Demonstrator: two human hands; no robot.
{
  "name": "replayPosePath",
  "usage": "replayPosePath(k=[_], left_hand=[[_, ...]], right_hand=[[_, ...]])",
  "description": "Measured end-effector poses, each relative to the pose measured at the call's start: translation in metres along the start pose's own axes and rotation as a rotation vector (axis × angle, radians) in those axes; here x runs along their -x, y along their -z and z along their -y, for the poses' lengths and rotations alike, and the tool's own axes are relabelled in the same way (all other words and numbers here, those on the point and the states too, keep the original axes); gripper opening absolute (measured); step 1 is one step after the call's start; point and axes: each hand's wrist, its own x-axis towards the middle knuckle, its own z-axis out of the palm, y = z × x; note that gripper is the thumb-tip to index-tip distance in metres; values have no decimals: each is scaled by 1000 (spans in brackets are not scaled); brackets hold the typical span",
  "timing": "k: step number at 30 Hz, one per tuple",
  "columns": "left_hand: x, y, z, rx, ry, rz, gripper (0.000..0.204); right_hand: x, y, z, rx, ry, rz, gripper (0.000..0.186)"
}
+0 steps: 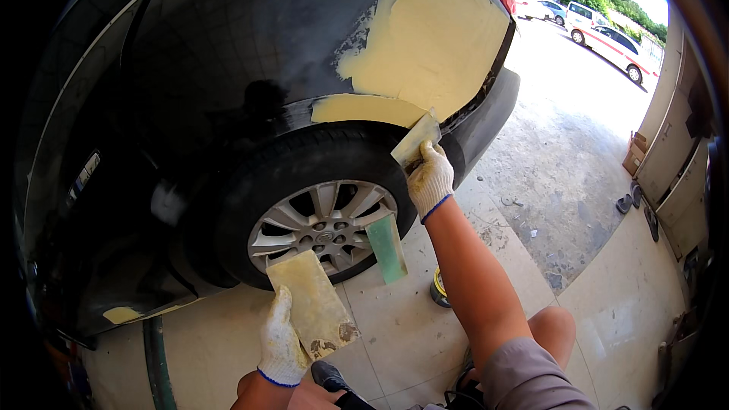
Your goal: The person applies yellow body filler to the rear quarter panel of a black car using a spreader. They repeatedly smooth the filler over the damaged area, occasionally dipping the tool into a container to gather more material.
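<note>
Watching from beside the dark car [190,30], I note these hazards, left to right. The left hand [283,345] is clamped on a flat yellowish board [307,296], held before the wheel [285,218]. Should the board swing, residue could smear the tyre; dark crumbs at its lower corner could contaminate fresh paste. A narrow filler strip [368,109] lies along the wheel arch. Below it, a green plate [387,248] appears to lean on the tyre; a knock could drop it flat. The right hand [431,181], well apart from the left, is clamped on a translucent spreader [414,142] at the strip's rear end. Excess tilt or uneven pressure could gouge the strip or drag paste into the broad filler patch [433,45] above, or onto the bumper [490,118].

Visibility limits, left to right: the car's front is cut off, its lower side lost in shadow. The left fingers are hidden behind the board. Whether the spreader's edge touches filler, I cannot tell. The right forearm [480,269] partly covers a round tin [439,291]; its contents cannot be made out.
</note>
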Motion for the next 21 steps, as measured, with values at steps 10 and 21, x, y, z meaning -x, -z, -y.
replayPosePath(k=[10,21], left_hand=[[1,0,0,11,-4,12,57],[0,2,1,40,20,25,59]], right_hand=[[11,-11,2,-4,-13,38,31],[13,-18,-1,45,15,96,27]])
